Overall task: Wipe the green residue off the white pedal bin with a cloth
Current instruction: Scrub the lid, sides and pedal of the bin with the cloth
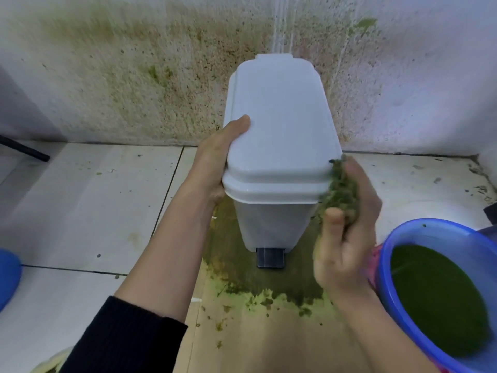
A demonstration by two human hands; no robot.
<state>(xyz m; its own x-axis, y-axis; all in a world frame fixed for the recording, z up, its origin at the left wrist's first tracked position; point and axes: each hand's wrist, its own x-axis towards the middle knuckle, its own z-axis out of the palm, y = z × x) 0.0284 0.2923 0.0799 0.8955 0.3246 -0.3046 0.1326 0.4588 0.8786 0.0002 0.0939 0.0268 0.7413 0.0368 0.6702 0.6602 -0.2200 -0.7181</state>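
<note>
The white pedal bin (279, 135) stands on the floor against the wall, lid closed, its dark pedal (270, 257) facing me. My left hand (215, 162) grips the lid's front left corner, thumb on top. My right hand (347, 232) holds a green-soaked cloth (343, 189) against the bin's right side, just under the lid's front right corner. The lid top and the front wall look white. The bin's right wall is hidden behind the cloth and hand.
A blue basin (441, 292) of dark green liquid sits at the lower right, close to my right wrist. A green puddle (258, 284) spreads on the floor tiles around the pedal. The wall (161, 84) behind is speckled green-brown. Something blue (8, 275) sits at the left edge.
</note>
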